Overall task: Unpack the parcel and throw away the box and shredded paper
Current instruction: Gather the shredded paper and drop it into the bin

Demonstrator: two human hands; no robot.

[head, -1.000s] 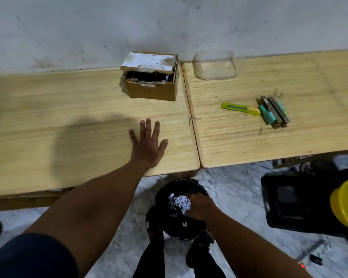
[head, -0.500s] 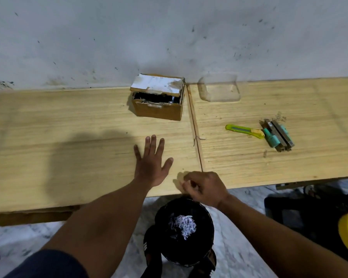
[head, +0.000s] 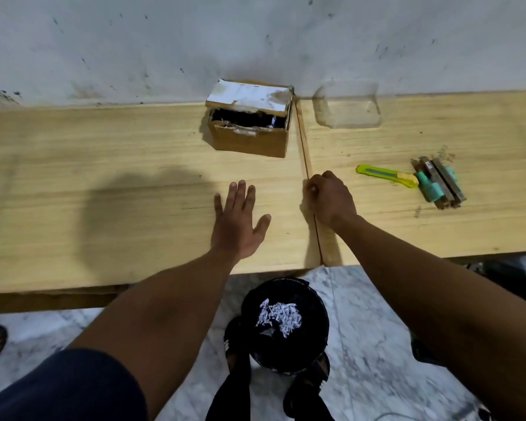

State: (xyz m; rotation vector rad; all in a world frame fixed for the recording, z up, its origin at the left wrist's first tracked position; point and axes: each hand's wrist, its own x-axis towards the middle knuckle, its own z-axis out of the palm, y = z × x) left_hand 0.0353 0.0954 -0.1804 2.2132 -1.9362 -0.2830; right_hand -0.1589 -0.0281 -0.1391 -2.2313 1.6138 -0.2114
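Pale wood-grain tabletop (head: 104, 183) carries an open cardboard box (head: 249, 138) at the wall, a clear tub (head: 346, 109) beside it, a yellow cutter (head: 386, 176) and teal-and-grey tools (head: 438, 183) farther right. Below, a round black bin (head: 283, 326) holds white shredded paper (head: 278, 316). Left hand (head: 236, 223) lies flat, fingers spread. Right hand (head: 331, 199), up from the bin since a second ago, rests clenched on the seam; whether it pinches anything is hidden.
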